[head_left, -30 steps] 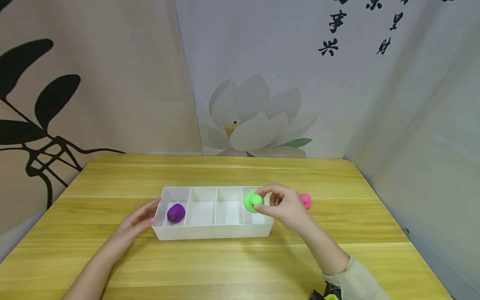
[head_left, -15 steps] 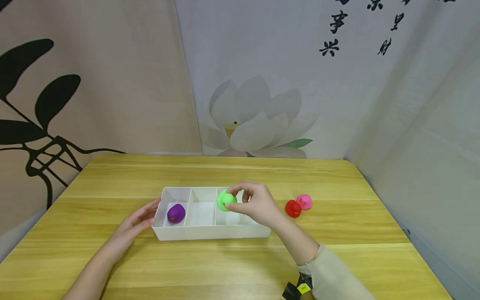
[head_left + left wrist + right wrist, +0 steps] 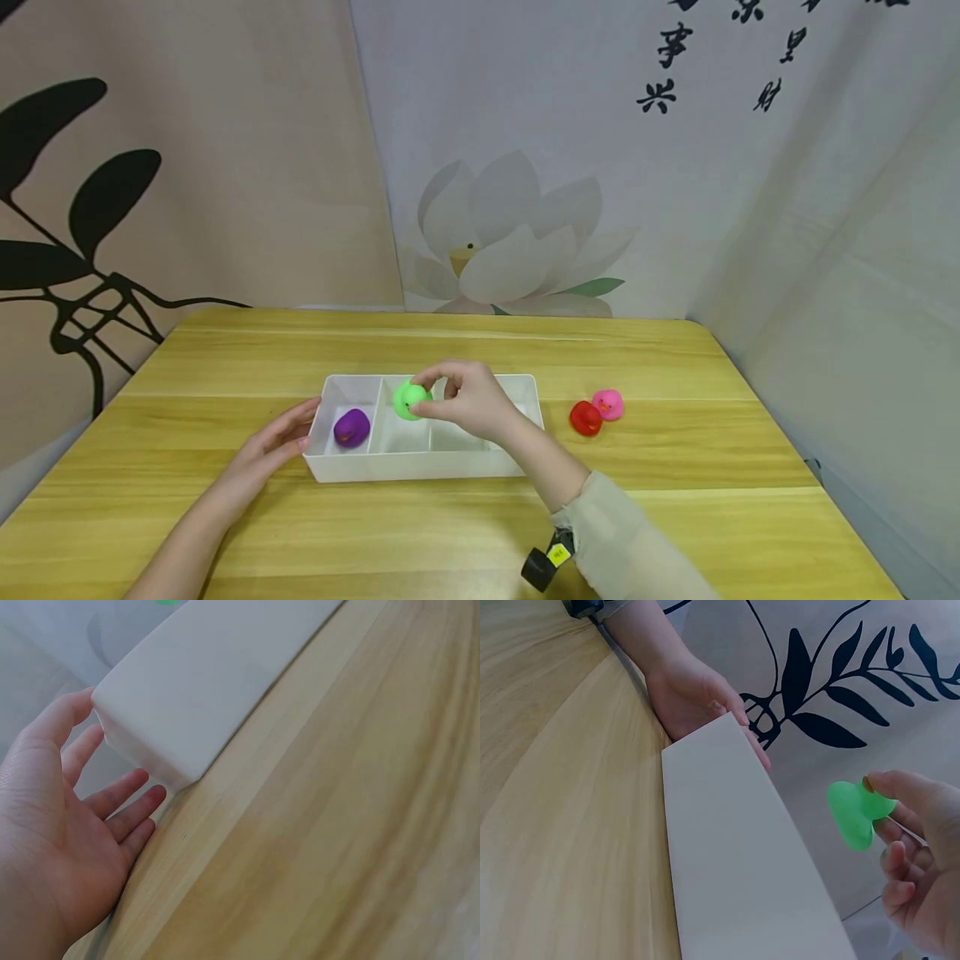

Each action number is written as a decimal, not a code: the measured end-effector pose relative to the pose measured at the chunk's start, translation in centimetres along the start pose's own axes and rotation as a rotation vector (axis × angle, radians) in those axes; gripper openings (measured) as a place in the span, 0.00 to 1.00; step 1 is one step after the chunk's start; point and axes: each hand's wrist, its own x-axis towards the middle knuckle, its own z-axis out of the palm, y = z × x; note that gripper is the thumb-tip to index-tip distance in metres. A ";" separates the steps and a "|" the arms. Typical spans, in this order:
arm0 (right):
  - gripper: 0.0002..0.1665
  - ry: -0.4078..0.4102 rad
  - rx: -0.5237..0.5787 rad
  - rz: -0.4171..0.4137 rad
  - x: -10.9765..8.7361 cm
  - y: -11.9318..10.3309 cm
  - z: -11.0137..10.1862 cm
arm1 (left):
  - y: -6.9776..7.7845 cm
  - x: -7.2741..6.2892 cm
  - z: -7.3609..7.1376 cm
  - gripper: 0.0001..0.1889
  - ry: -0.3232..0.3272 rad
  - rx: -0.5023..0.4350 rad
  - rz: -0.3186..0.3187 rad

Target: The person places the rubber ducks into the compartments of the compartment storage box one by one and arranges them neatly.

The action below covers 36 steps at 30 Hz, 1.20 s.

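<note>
A green rubber duck [image 3: 409,400] is pinched between the thumb and fingers of my right hand [image 3: 468,404], above the second compartment from the left of a white divided tray [image 3: 420,467]. In the right wrist view the green duck [image 3: 853,814] is higher than the tray's rim. My left hand [image 3: 270,450] touches the tray's left end with its fingers spread along the wall; the left wrist view shows this hand [image 3: 75,817] with fingers fairly straight. A purple rubber duck [image 3: 352,427] sits in the leftmost compartment.
On the wooden table [image 3: 300,542], right of the tray, a red rubber duck [image 3: 586,418] and a pink rubber duck [image 3: 608,404] lie against each other. Printed cloth [image 3: 510,100] hangs behind the table. A small black device [image 3: 546,562] is strapped to the right wrist.
My right hand has carried the green duck leftward across the tray, from the rightmost compartment to the second from the left. The red duck came into view. My left hand stayed put.
</note>
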 end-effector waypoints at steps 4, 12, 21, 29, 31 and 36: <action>0.15 -0.008 0.014 0.003 0.7 0.4 0.7 | -0.1 0.0 0.0 0.26 -0.001 -0.006 0.002; 0.14 -0.029 0.020 0.061 1.6 1.5 1.6 | -0.2 0.0 0.0 0.26 0.002 0.001 -0.006; 0.15 -0.073 -0.057 0.112 2.5 2.4 2.1 | -0.1 0.1 -0.1 0.26 0.004 0.015 -0.013; 0.16 -0.088 -0.137 0.149 2.8 3.2 2.5 | -0.1 0.2 -0.1 0.26 0.002 0.015 -0.007; 0.15 -0.093 -0.148 0.151 2.9 3.4 2.7 | -0.2 0.2 -0.1 0.26 0.003 0.012 0.000; 0.14 -0.112 -0.170 0.159 3.0 3.6 2.9 | -0.2 0.1 0.0 0.26 0.009 0.015 0.006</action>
